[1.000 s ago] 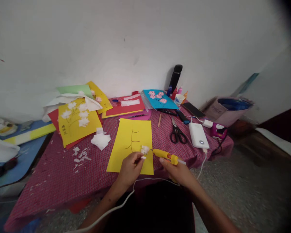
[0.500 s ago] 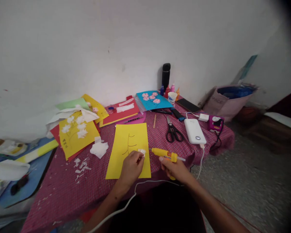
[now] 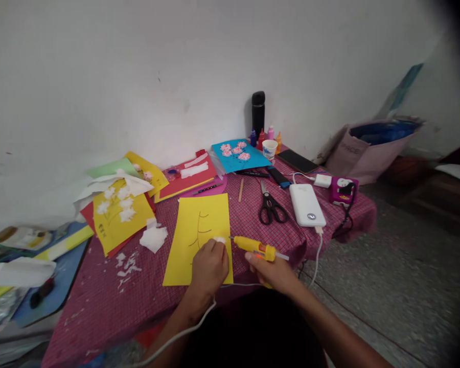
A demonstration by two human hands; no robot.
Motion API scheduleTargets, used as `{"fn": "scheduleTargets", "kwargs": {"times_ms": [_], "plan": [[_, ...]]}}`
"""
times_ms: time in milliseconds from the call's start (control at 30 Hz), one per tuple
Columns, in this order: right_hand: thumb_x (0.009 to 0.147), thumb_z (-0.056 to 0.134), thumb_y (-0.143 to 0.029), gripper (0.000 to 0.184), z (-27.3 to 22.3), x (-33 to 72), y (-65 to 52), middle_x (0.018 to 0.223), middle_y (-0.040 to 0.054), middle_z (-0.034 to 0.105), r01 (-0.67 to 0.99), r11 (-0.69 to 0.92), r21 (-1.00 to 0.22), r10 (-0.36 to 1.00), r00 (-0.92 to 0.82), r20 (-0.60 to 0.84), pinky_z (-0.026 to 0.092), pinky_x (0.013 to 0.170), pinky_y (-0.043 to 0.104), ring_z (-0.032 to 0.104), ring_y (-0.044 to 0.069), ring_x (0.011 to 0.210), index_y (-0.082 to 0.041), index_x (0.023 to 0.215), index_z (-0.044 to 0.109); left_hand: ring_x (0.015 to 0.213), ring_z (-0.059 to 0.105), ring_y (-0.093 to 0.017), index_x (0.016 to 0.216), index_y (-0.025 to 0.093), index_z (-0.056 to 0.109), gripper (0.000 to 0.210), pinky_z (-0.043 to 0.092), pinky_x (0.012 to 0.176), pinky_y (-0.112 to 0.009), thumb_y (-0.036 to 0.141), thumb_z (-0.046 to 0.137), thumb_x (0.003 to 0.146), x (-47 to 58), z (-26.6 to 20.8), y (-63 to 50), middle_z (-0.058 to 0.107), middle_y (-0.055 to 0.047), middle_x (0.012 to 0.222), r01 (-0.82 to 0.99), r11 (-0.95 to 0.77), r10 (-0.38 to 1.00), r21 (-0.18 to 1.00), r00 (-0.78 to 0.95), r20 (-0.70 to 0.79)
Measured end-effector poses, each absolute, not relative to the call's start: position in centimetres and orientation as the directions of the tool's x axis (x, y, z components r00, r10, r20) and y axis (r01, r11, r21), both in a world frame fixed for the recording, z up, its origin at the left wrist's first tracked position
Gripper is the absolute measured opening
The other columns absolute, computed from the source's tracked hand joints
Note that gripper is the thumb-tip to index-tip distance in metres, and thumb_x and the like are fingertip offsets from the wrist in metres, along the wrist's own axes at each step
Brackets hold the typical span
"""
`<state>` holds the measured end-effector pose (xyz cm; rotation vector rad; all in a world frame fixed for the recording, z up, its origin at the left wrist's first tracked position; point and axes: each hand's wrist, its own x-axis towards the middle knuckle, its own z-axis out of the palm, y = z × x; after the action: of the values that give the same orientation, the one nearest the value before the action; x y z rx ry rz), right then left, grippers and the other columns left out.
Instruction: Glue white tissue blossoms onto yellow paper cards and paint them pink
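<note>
At far left, a blue sheet [image 3: 46, 301] and loose papers lie below the edge of the table [image 3: 99, 306], which is covered in a red checked cloth. On the cloth's left part sits a stack of coloured paper, topmost a yellow card [image 3: 118, 214] bearing white tissue blossoms; just right of it lie a crumpled white tissue [image 3: 154, 237] and, nearer the front edge, small white scraps [image 3: 127, 262].

At centre lies a yellow sheet [image 3: 199, 240] with a drawn branch. The left hand [image 3: 210, 267] rests on the lower part of this sheet, fingers curled down, pressing a small white tissue ball [image 3: 219, 239] against the paper beside the branch line. A white cable [image 3: 184, 332] runs along the left forearm.

Just right of the tissue ball, the right hand [image 3: 270, 271] is closed around the grip of a yellow glue gun [image 3: 255, 247], held level over the sheet's right edge with its nozzle pointing left, near but apart from the ball.

Behind, against the wall, lie a red sheet [image 3: 191, 176] and a blue card [image 3: 237, 156] with pink blossoms, then a black bottle [image 3: 258, 112], small paint bottles [image 3: 266, 137] and a paper cup [image 3: 269, 150]. To the right of the yellow sheet lie a wooden stick [image 3: 240, 189], black scissors [image 3: 270, 204], a white power bank [image 3: 307, 205], a phone [image 3: 298, 161] and a purple device [image 3: 343, 190]. At far right, off the table, stands a bag [image 3: 364, 151] on the floor.
</note>
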<state>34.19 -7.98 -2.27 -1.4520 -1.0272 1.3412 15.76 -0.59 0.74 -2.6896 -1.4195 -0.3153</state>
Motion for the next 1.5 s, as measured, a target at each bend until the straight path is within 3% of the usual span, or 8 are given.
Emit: {"fn": "scheduleTargets", "kwargs": {"times_ms": [400,900,1033,1233,1500], "plan": [[0.087,0.057,-0.062,0.048,-2.1,34.2,-8.2,0.045,-0.0047,0.047,0.020,-0.305,-0.952,0.949,0.085,-0.302,0.033,0.041,0.022,0.044,0.010,0.041,-0.022,0.061,0.053,0.084,0.063,-0.023,0.088,0.021,0.060,0.014,0.040,0.071,-0.036,0.023,0.047,0.094,17.5,2.2,-0.1,0.063,-0.005,0.089,0.859,-0.499,0.857,-0.117,0.509,0.078],[0.081,0.058,-0.066,0.048,-1.2,34.1,-8.2,0.045,-0.0040,0.046,-0.001,-0.349,-0.937,0.933,0.088,-0.348,0.033,0.040,0.023,0.043,0.011,0.041,-0.023,0.060,0.052,0.081,0.065,-0.025,0.088,0.020,0.059,0.014,0.040,0.067,-0.036,0.024,0.047,0.095,17.6,1.7,0.6,0.064,-0.006,0.086,0.867,-0.491,0.863,-0.084,0.497,0.085],[0.082,0.057,-0.065,0.048,-1.4,34.1,-8.3,0.045,-0.0036,0.047,0.023,-0.356,-0.934,0.930,0.099,-0.353,0.035,0.041,0.023,0.044,0.011,0.041,-0.023,0.060,0.053,0.085,0.066,-0.025,0.091,0.022,0.059,0.018,0.043,0.071,-0.037,0.029,0.045,0.098,17.2,2.3,0.2,0.065,-0.005,0.088,0.871,-0.490,0.869,-0.024,0.490,0.067],[0.084,0.058,-0.065,0.048,-2.0,34.2,-8.4,0.045,-0.0039,0.048,0.014,-0.334,-0.942,0.938,0.098,-0.331,0.034,0.041,0.023,0.045,0.011,0.041,-0.022,0.062,0.054,0.099,0.067,-0.028,0.120,0.023,0.054,0.028,0.049,0.082,-0.040,0.035,0.056,0.094,14.6,2.2,-0.3,0.070,-0.007,0.110,0.874,-0.449,0.892,0.185,0.451,0.033],[0.082,0.059,-0.066,0.047,-1.8,34.1,-8.4,0.045,-0.0047,0.047,0.009,-0.336,-0.942,0.936,0.112,-0.333,0.034,0.040,0.023,0.045,0.011,0.040,-0.023,0.063,0.055,0.098,0.062,-0.023,0.114,0.024,0.061,0.021,0.047,0.085,-0.036,0.033,0.049,0.100,14.6,1.8,0.5,0.065,-0.005,0.102,0.783,-0.574,0.819,0.240,0.559,0.131]]}}
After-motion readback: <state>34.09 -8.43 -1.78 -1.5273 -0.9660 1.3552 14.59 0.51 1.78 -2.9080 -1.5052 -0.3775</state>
